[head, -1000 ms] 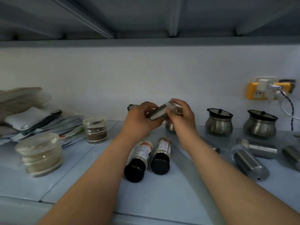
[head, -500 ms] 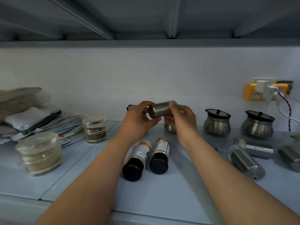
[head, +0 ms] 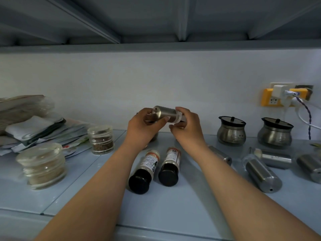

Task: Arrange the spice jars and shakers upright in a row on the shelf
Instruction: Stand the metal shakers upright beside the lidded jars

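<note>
In the head view we see a brushed-steel shaker point(head: 165, 114) held sideways, flat base leftward, white neck rightward. Our left hand point(head: 144, 129) curls round its base end and our right hand point(head: 188, 130) pinches its neck, both directly above two black-capped bottles point(head: 145, 168) lying on the shelf point(head: 173, 206).

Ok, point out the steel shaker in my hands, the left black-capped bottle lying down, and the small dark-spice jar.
steel shaker point(head: 165, 113), head view, middle of its metal body.
left black-capped bottle point(head: 149, 163), head view, on its label.
small glass jar point(head: 102, 140), head view, glass wall at mid-height.
</note>
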